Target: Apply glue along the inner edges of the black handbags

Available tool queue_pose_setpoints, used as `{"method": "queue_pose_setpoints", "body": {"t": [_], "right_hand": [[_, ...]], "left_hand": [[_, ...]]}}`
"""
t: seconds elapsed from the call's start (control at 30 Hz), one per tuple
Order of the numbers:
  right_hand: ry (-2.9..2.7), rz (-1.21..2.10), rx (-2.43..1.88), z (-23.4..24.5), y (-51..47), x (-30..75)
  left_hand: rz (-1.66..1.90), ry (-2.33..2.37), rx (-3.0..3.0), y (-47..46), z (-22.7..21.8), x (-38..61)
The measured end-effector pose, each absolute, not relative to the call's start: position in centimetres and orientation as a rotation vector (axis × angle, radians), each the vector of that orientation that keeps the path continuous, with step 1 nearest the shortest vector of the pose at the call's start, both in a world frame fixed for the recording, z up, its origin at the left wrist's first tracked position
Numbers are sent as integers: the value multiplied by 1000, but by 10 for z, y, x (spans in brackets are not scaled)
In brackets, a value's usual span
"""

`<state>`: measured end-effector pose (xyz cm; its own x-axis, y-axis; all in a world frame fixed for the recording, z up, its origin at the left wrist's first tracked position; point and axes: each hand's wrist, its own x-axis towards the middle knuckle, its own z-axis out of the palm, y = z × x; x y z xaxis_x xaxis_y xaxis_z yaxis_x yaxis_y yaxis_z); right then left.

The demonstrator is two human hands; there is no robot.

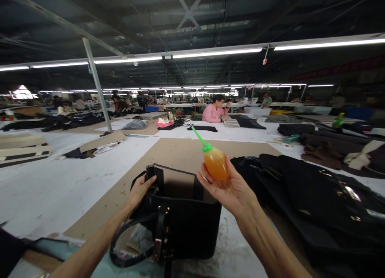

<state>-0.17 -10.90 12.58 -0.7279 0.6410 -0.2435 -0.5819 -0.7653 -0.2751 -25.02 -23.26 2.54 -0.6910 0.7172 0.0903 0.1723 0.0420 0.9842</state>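
A black handbag (183, 226) stands upright on the table before me, its mouth open and its handles hanging toward me. My left hand (138, 191) grips the bag's left top edge with curled fingers. Raised above the bag's right side, my right hand (230, 189) is palm up and holds a small orange squeeze bottle (215, 164). The bottle has a green cap and a long green nozzle pointing up and to the left.
A brown cardboard sheet (177, 151) lies under and beyond the bag on the white table. Piles of black bags and parts (315, 193) fill the right side. A metal post (96, 83) rises at the left. A person in pink (214, 109) sits at a far table.
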Motion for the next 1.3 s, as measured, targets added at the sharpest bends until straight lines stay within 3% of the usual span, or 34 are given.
{"method": "queue_pose_setpoints", "body": {"t": [0.2, 0.37, 0.5, 0.63, 0.8, 1.3], "right_hand": [[-273, 2362, -500, 135, -121, 28], [-372, 2285, -637, 129, -113, 58], [-535, 2262, -692, 104, -100, 75], [-702, 2209, -642, 82, -96, 81], [-927, 2020, -665, 86, -98, 76], [-1724, 1041, -441, 98, -66, 90]], "left_hand": [[1720, 1868, 1256, -226, 93, -237], [1334, 1905, 1596, -210, 158, -237], [940, 1942, 1804, -199, 185, -242], [668, 1848, 1911, -189, 184, -243], [593, 1721, 1945, -172, 174, -241], [287, 1665, 2033, -127, 160, -224]]}}
